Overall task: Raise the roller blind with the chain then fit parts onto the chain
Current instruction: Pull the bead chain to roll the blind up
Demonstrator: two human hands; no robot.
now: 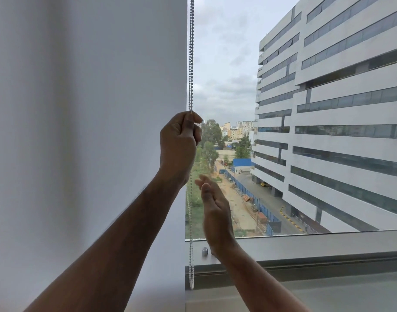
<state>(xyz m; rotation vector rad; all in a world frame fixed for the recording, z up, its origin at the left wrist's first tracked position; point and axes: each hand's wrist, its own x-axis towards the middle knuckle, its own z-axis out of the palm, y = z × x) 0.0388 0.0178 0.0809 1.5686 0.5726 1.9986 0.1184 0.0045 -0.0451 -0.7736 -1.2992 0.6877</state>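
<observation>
A white roller blind (pixel 87 131) covers the left half of the window, down past the sill. Its beaded chain (pixel 191 52) hangs along the blind's right edge, and its loop ends near the sill. My left hand (pixel 180 143) is closed around the chain at mid height. My right hand (pixel 213 208) is lower and just right of the chain, fingers loosely apart, holding nothing. A small grey part (pixel 204 252) stands on the window frame ledge beside my right wrist.
The grey window frame ledge (pixel 305 246) runs across the bottom right, with a lower sill (pixel 328 291) beneath it. Behind the glass are a large office building (pixel 339 109), a road and trees.
</observation>
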